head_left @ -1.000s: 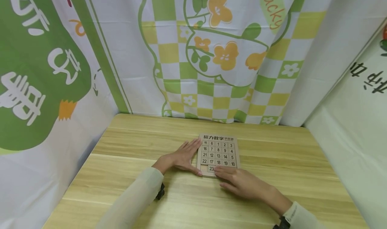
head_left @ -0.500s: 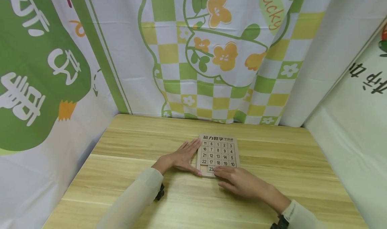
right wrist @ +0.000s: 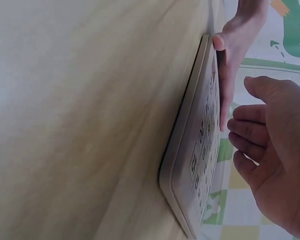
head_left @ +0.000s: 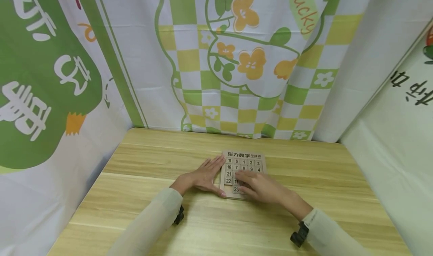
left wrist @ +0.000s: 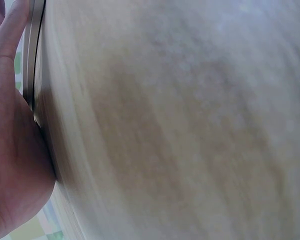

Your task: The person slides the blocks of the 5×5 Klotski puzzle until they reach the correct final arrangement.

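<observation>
A wooden sliding number puzzle [head_left: 229, 171] lies flat on the table, with numbered tiles in rows and a gap at its lower left corner. My left hand [head_left: 204, 177] rests against the puzzle's left edge, fingers and thumb spread: fingertips by the upper part, thumb at the bottom corner. Above the lower right part is my right hand [head_left: 264, 188], covering several tiles. In the right wrist view the fingers [right wrist: 250, 131] of that hand are relaxed and bent a little, apart from the tiles. Tile 23 [head_left: 236, 189] shows beside the gap.
The wooden table [head_left: 152, 154] extends on all sides of the puzzle. A patterned cloth [head_left: 189, 60] hangs behind its far edge, with more printed cloth at the left and right. Dark wrist cameras [head_left: 299, 234] sit on both wrists.
My right hand has lifted from the bottom row and moved up over the middle and lower right tiles. The left hand stays in place, and the visible tiles look unmoved.
</observation>
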{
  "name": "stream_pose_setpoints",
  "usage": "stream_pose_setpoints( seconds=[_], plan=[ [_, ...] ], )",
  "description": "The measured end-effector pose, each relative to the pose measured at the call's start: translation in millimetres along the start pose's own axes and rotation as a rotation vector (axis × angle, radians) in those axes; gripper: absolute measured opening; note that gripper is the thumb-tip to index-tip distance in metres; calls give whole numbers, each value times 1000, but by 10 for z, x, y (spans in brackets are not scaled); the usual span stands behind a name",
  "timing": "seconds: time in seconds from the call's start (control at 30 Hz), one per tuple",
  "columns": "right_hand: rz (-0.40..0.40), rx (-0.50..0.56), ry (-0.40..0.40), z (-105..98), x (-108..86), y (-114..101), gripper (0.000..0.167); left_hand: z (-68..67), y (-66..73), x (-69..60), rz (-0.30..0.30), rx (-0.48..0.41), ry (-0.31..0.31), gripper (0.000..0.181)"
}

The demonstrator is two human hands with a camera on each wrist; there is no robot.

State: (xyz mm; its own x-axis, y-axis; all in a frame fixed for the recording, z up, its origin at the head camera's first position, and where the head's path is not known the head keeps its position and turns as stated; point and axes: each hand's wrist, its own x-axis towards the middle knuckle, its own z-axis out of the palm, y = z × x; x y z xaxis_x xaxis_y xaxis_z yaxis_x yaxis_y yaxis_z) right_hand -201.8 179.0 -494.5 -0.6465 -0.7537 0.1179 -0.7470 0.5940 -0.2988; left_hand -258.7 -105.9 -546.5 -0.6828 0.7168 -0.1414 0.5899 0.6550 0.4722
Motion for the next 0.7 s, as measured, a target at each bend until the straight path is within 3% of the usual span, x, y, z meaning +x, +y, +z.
stream_pose_setpoints(
  seconds=[0.37, 0.7],
  plan=[
    [39, 7, -29, 32, 268, 87, 55, -33, 67, -10, -16, 55, -14, 137],
    [80, -12, -28, 143, 435, 241, 58, 13, -8, 5, -4, 53, -8, 141]
  ],
)
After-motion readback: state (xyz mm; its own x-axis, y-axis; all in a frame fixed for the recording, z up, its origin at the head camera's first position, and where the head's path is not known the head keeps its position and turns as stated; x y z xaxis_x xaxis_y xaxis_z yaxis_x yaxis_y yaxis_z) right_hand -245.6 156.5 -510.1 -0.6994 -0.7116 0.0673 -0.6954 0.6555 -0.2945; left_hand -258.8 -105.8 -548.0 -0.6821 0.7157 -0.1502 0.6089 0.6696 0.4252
